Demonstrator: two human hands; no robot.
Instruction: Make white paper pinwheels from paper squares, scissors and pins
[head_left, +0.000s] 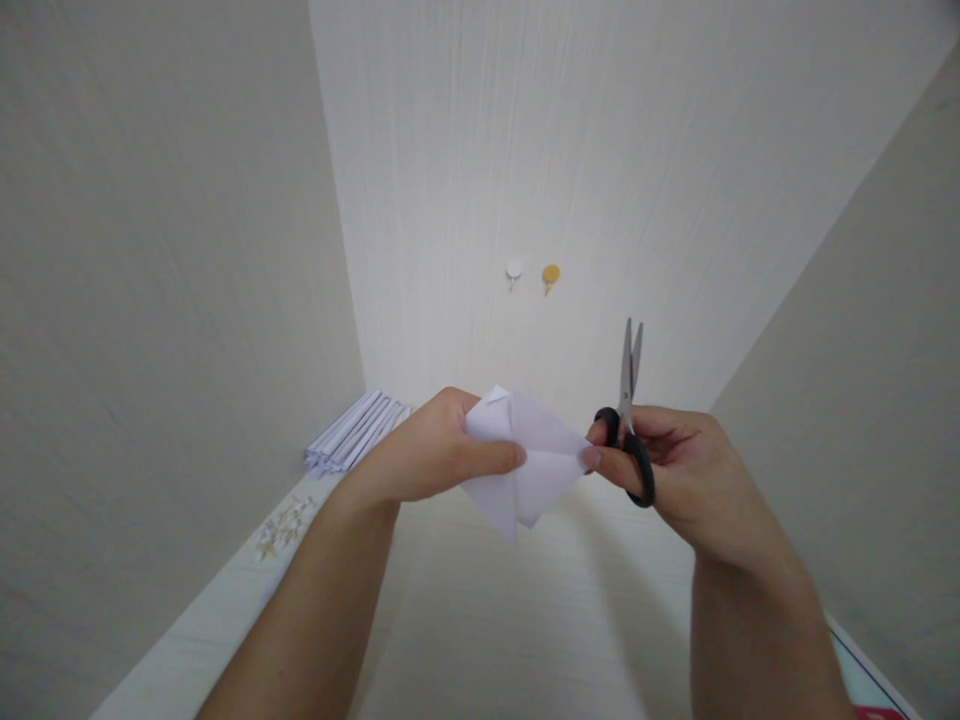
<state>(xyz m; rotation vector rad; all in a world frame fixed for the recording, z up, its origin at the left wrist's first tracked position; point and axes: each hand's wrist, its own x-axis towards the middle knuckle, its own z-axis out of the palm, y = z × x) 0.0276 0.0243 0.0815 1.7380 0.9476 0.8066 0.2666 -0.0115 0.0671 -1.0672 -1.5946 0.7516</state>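
Note:
A folded sheet of white paper (pixel 547 450) is held up in the middle, with creases and a small turned corner at its top. My left hand (pixel 450 445) grips its left side, thumb across the front; the fingers behind are hidden. At its right tip, my right hand (pixel 660 455) pinches the paper between thumb and finger. Scissors (pixel 627 400) with black handles hang on that same hand, a finger or thumb through the loops. Their blades point upward, slightly apart, away from the paper.
At the left wall lies a stack of folded white paper (pixel 356 432). Nearer me is a scatter of small white and tan pieces (pixel 285 527). A white hook (pixel 514 270) and a yellow hook (pixel 551 274) are on the back wall. Walls rise on both sides.

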